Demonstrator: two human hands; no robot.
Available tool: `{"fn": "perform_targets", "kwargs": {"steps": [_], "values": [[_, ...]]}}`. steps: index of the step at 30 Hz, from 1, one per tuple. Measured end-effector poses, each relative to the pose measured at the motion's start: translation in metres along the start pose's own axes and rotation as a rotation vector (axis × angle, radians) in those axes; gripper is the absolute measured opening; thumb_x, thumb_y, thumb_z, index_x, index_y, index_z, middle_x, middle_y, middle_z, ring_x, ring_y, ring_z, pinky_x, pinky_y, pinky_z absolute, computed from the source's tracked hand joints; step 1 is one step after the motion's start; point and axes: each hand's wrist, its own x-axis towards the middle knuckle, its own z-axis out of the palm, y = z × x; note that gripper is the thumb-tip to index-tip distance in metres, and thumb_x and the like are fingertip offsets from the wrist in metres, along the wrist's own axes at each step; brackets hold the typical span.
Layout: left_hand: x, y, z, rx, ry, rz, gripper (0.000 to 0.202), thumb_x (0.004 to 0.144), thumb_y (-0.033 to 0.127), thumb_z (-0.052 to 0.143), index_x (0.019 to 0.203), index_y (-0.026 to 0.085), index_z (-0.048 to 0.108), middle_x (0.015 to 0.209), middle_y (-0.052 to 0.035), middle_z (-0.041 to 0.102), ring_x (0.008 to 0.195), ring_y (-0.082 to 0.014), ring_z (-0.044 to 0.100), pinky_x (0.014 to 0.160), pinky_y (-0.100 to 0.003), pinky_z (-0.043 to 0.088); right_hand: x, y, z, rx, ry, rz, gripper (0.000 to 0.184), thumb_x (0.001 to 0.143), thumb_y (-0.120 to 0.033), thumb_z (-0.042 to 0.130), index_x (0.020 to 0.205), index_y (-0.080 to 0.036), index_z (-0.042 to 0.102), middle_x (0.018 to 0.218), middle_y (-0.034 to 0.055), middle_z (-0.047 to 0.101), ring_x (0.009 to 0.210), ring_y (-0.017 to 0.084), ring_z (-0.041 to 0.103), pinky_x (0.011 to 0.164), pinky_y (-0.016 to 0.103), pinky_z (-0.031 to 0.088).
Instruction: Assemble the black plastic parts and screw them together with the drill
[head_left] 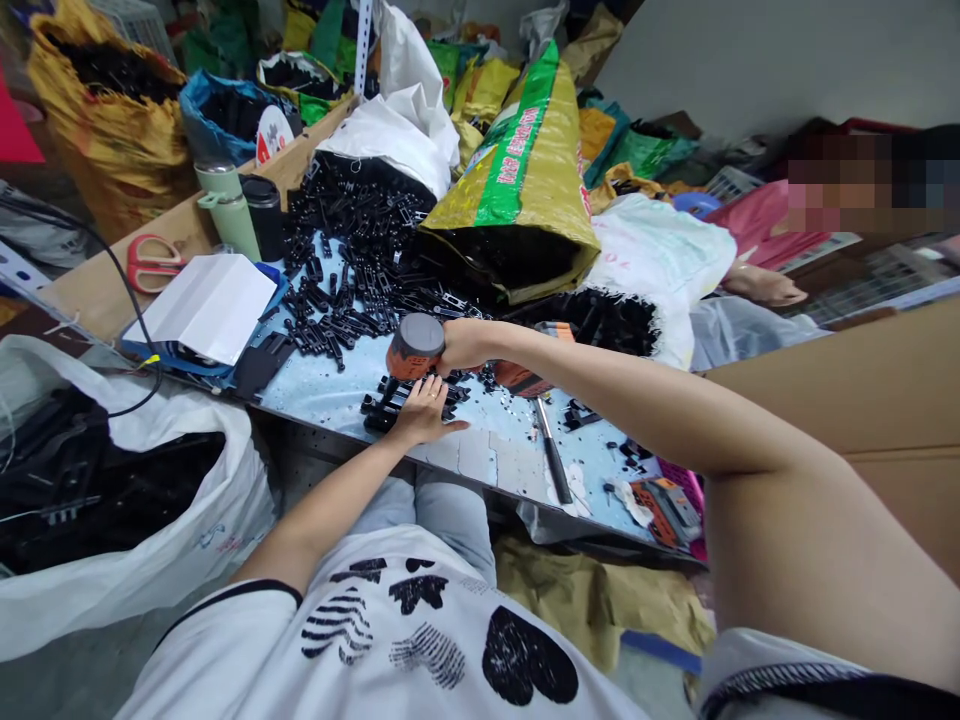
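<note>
My right hand [465, 345] is closed around the grip of an orange and grey cordless drill [415, 350]. The drill's rounded back end faces up at me, and its tip is hidden. Just below it, my left hand [424, 408] lies with fingers stretched out on a row of black plastic parts [384, 402], thumb pointing away to the right. Loose black clip-like parts [337, 300] are heaped on the blue tabletop [315, 388] beyond both hands. Under my right forearm shows another orange tool [521, 378], partly covered.
A tool with a black handle [555, 465] and an orange-grey battery-like block [666, 510] lie to the right. Yellow [525, 190] and white sacks spill parts at the back. Scissors [150, 265] and a green flask [229, 215] stand left. A co-worker's hand [769, 285] is far right.
</note>
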Motion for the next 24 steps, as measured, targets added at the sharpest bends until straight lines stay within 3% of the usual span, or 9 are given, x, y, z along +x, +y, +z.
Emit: {"fn": "perform_targets", "kwargs": {"steps": [4, 12, 18, 21, 24], "values": [[0.0, 0.0, 0.001, -0.002, -0.023, 0.003, 0.098, 0.076, 0.08, 0.023, 0.14, 0.006, 0.032, 0.149, -0.0174, 0.027, 0.139, -0.0302, 0.02, 0.114, -0.044, 0.012, 0.004, -0.024, 0.0, -0.051, -0.096, 0.017, 0.022, 0.061, -0.026, 0.065, 0.077, -0.011, 0.067, 0.062, 0.0044, 0.061, 0.06, 0.017, 0.055, 0.052, 0.026, 0.039], [0.002, -0.002, -0.005, -0.048, -0.098, -0.001, 0.096, 0.077, 0.079, 0.02, 0.141, 0.009, 0.03, 0.149, -0.0155, 0.027, 0.139, -0.0304, 0.018, 0.112, -0.044, 0.017, -0.016, -0.042, -0.003, -0.149, -0.013, -0.006, 0.027, 0.063, -0.03, 0.064, 0.079, -0.01, 0.069, 0.072, 0.0092, 0.065, 0.071, 0.021, 0.06, 0.059, 0.027, 0.041], [-0.001, 0.002, -0.006, -0.064, -0.064, -0.027, 0.092, 0.079, 0.077, 0.025, 0.143, 0.012, 0.024, 0.149, -0.0156, 0.027, 0.137, -0.032, 0.023, 0.107, -0.043, 0.025, -0.009, -0.063, 0.003, -0.054, -0.123, -0.013, 0.035, 0.063, -0.028, 0.067, 0.09, -0.007, 0.067, 0.07, 0.0064, 0.064, 0.073, 0.02, 0.059, 0.06, 0.026, 0.042], [-0.002, 0.002, -0.009, -0.083, -0.066, -0.025, 0.087, 0.081, 0.075, 0.028, 0.143, 0.015, 0.023, 0.149, -0.0148, 0.028, 0.135, -0.0323, 0.027, 0.105, -0.043, 0.029, -0.006, -0.06, 0.007, -0.022, -0.131, 0.0, 0.035, 0.062, -0.03, 0.071, 0.089, -0.008, 0.066, 0.063, 0.0034, 0.061, 0.071, 0.02, 0.058, 0.058, 0.025, 0.042], [-0.011, -0.007, -0.017, -0.09, -0.052, 0.0, 0.081, 0.084, 0.07, 0.027, 0.143, 0.015, 0.025, 0.148, -0.0153, 0.031, 0.135, -0.0317, 0.029, 0.105, -0.043, 0.028, -0.011, -0.036, 0.009, 0.054, -0.145, -0.025, 0.029, 0.063, -0.03, 0.07, 0.084, -0.011, 0.066, 0.059, 0.001, 0.058, 0.062, 0.017, 0.056, 0.053, 0.024, 0.041]]}}
